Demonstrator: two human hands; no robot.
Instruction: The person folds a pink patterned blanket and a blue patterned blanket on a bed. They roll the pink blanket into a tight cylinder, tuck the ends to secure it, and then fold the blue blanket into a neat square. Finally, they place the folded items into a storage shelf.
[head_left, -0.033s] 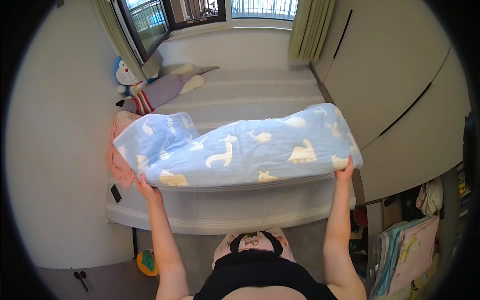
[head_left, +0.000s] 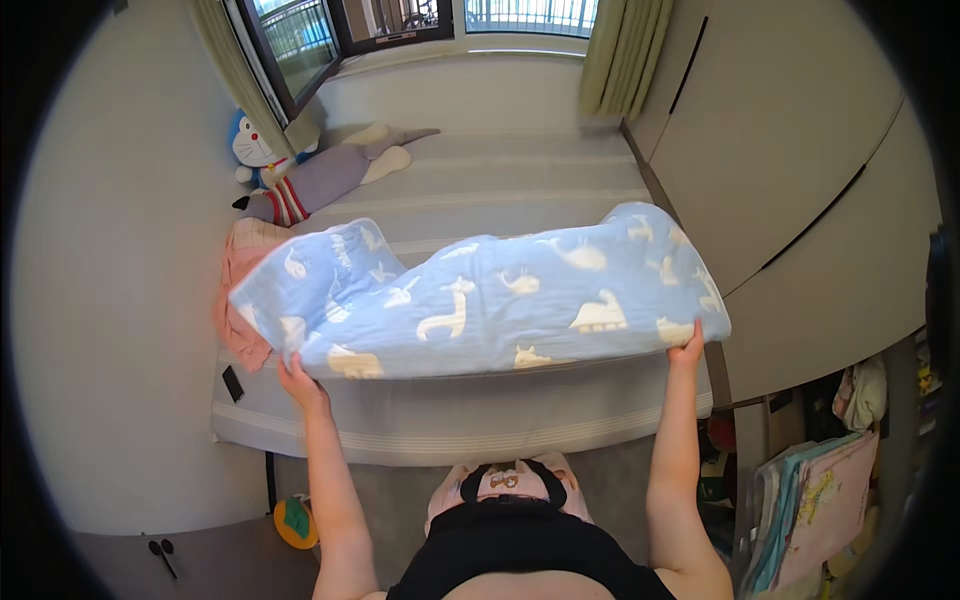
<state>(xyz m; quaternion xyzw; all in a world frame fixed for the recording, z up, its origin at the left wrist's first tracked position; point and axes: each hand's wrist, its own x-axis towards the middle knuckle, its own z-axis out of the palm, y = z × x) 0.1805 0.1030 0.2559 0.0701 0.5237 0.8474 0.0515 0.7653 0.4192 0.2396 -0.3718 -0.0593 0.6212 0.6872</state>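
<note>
A person standing at the foot of a bed (head_left: 450, 420) holds a light blue blanket (head_left: 480, 295), printed with white and pale yellow animal shapes, spread out above the grey mattress. The left hand (head_left: 298, 380) is closed on the blanket's near left corner, fingers curled up into the fabric; the right hand (head_left: 686, 350) grips the near right corner in the same way, thumb and fingers pinched on the edge. Both arms are stretched forward and raised, so the blanket hangs in the air between them, billowing upward in the middle, its far edge sagging toward the mattress.

Under the blanket's left side a pink cloth (head_left: 240, 300) lies bunched on the mattress by the wall. Farther up the bed, near the window (head_left: 400, 20), a blue and white plush toy (head_left: 255, 145) sits against the wall, with a long grey plush animal (head_left: 330, 175) in a striped top lying just beside it. A small dark flat object (head_left: 232, 383) rests on the bed's near left edge.

On the floor at lower left sit a round yellow toy (head_left: 295, 522) and a pair of scissors (head_left: 160, 552). To the right, below the pale cabinet fronts (head_left: 800, 170), an open storage spot holds upright folded textiles (head_left: 815, 510) in pink and pale blue-green, packed side by side; what else is in it cannot be made out
</note>
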